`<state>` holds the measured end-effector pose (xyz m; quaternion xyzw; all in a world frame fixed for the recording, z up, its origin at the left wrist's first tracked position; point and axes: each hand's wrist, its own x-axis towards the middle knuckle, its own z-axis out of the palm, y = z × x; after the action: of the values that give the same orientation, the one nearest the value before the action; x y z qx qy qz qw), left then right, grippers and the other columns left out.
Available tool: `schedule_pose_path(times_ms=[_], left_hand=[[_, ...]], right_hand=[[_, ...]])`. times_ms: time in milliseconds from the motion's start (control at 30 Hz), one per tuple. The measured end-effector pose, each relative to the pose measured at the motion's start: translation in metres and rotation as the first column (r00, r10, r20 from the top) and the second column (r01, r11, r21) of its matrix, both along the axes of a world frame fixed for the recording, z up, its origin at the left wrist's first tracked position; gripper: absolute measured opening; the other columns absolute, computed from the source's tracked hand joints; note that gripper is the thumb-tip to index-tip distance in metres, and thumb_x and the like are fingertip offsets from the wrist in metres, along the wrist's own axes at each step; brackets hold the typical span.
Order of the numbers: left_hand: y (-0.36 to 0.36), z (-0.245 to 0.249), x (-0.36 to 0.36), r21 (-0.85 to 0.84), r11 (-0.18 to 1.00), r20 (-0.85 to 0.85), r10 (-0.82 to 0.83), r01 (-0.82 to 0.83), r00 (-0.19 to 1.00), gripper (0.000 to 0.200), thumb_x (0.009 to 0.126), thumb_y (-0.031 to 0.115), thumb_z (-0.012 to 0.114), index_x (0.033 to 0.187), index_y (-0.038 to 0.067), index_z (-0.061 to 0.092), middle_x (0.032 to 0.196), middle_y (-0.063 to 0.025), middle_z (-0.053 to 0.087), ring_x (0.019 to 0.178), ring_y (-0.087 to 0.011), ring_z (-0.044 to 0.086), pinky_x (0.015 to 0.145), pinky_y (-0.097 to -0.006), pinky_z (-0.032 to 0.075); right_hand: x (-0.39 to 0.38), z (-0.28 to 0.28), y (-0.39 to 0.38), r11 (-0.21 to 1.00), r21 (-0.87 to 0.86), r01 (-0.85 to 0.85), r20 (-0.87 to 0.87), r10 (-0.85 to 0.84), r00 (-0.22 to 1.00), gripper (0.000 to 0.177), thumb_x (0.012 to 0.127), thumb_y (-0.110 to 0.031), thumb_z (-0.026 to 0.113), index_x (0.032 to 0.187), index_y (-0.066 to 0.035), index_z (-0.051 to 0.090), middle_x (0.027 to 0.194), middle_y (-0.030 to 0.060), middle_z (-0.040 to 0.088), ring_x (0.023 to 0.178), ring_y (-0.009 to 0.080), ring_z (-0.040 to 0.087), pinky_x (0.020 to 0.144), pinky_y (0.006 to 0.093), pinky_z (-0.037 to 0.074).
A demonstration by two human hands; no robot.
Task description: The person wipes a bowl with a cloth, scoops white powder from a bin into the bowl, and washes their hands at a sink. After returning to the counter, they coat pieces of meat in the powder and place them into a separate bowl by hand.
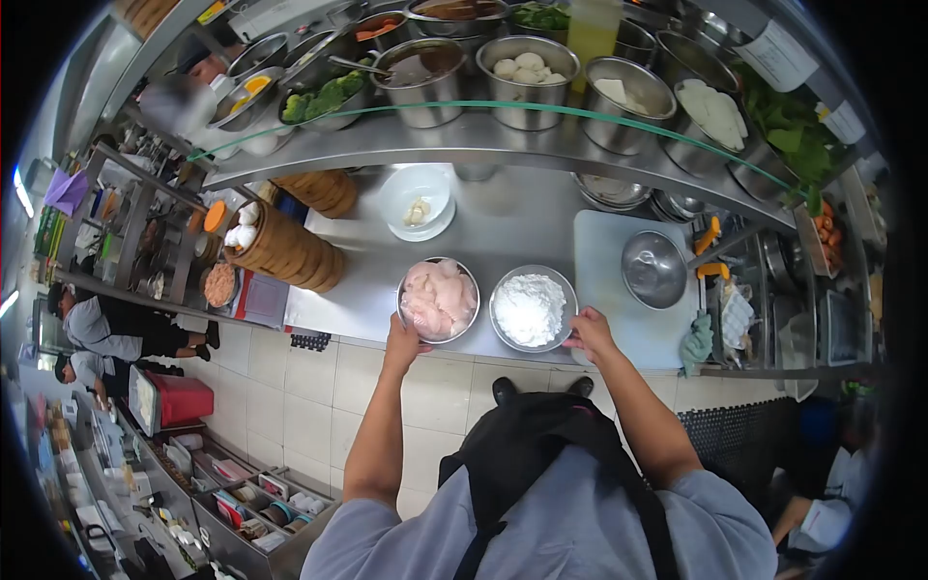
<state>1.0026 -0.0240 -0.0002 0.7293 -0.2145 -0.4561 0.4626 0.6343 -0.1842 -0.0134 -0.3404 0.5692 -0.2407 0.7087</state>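
My left hand grips the near left rim of a metal bowl filled with pale pink raw meat pieces. At the right side of a second metal bowl, my right hand has its fingers closed on the rim. That bowl holds a heap of white powder. Both bowls are side by side at the front edge of the steel counter, a small gap between them. Thumbs show at the rims; the fingers underneath are partly hidden.
Bamboo steamers stand stacked on the left. Behind the bowls is a white bowl with pale bits. A white cutting board carries an empty metal bowl. Overhead, a steel shelf holds several food containers. Other people stand farther left.
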Motion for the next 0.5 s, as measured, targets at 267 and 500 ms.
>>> schedule_pose_path(times_ms=[267, 500], left_hand=[[-0.014, 0.015, -0.026, 0.184, 0.980, 0.528, -0.162, 0.074, 0.834, 0.038, 0.098, 0.019, 0.045, 0.131, 0.002, 0.039, 0.118, -0.0228, 0.055, 0.091, -0.0376, 0.065, 0.066, -0.0423, 0.060], [-0.075, 0.083, -0.106, 0.286, 0.914, 0.871, -0.373, 0.287, 0.320, 0.040, 0.081, 0.021, 0.065, 0.119, 0.010, 0.055, 0.111, -0.0210, 0.059, 0.092, -0.0397, 0.064, 0.071, -0.0481, 0.053]], right_hand=[[-0.027, 0.007, -0.018, 0.997, -0.060, 0.052, -0.041, -0.054, 0.998, 0.012, 0.079, -0.005, 0.064, 0.084, -0.005, 0.052, 0.076, 0.0053, 0.053, 0.068, 0.0189, 0.059, 0.060, 0.0388, 0.060], [-0.108, 0.059, -0.037, 0.494, -0.748, -0.443, -0.637, -0.349, 0.687, 0.034, 0.075, -0.012, 0.073, 0.105, -0.003, 0.060, 0.108, 0.0145, 0.063, 0.082, 0.0330, 0.066, 0.074, 0.0438, 0.054]])
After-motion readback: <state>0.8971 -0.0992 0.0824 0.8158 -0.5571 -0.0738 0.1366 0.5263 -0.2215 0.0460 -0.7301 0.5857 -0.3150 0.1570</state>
